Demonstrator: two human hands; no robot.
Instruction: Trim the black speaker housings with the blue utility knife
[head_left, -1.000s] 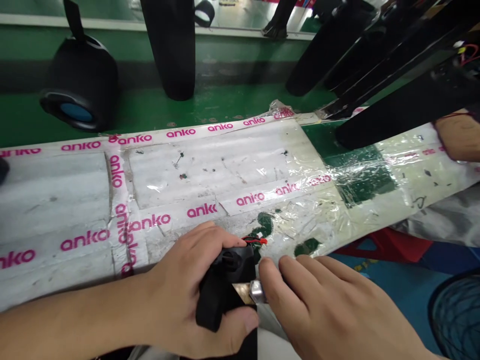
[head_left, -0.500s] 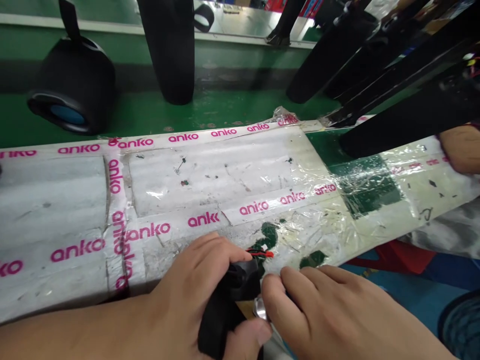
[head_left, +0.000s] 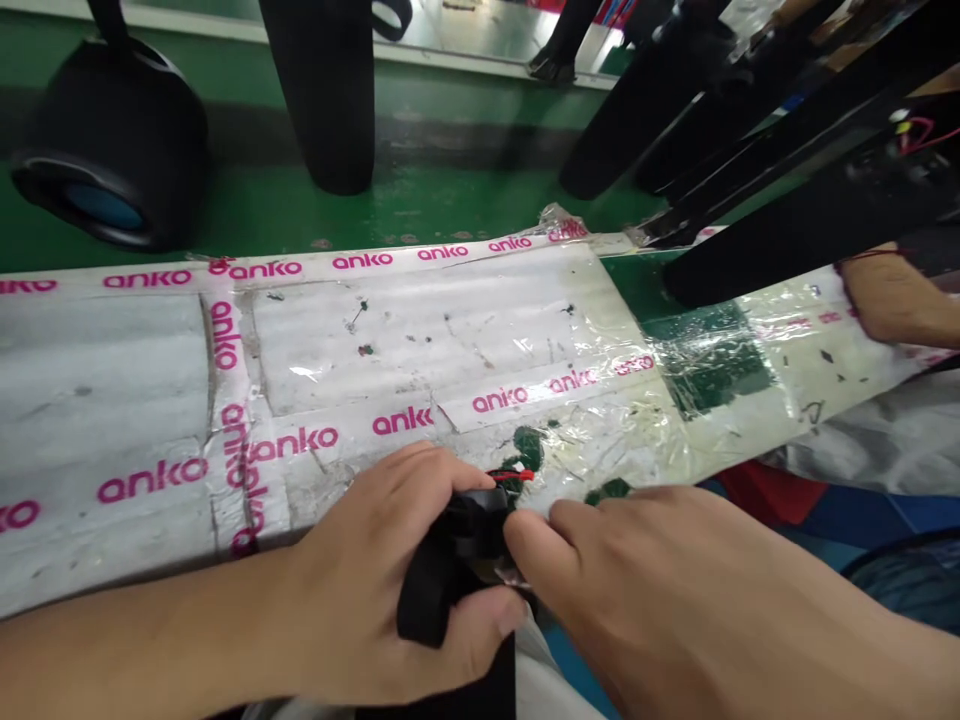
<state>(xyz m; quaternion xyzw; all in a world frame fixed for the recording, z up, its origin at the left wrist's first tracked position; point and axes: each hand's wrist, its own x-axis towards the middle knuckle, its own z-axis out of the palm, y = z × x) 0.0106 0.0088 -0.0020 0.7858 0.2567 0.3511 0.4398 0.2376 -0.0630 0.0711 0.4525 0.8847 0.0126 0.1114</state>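
Note:
At the bench's near edge, my left hand [head_left: 390, 560] is wrapped round the upper end of a black cylindrical speaker [head_left: 472, 690], thumb on the near side. A black strap loop [head_left: 421, 600] stands out beside the thumb. From the speaker's end a short red wire [head_left: 517, 475] with a small pale tip sticks out past my index finger. My right hand [head_left: 645, 590] is closed, its curled fingers against the speaker's right side. Whatever lies in those fingers is hidden; only a small shiny bit shows between the hands.
White padding [head_left: 420, 330] with pink-lettered tape covers the bench. Behind it, on a green surface [head_left: 450, 190], are a black round speaker [head_left: 127, 150], an upright black cylinder [head_left: 330, 100] and several leaning ones. At right, another person's arm [head_left: 892, 295] rests near a black cylinder [head_left: 780, 230].
My right hand has moved up and left against the speaker's end, and the silvery round part at its fingers is now mostly covered. The view has shifted slightly.

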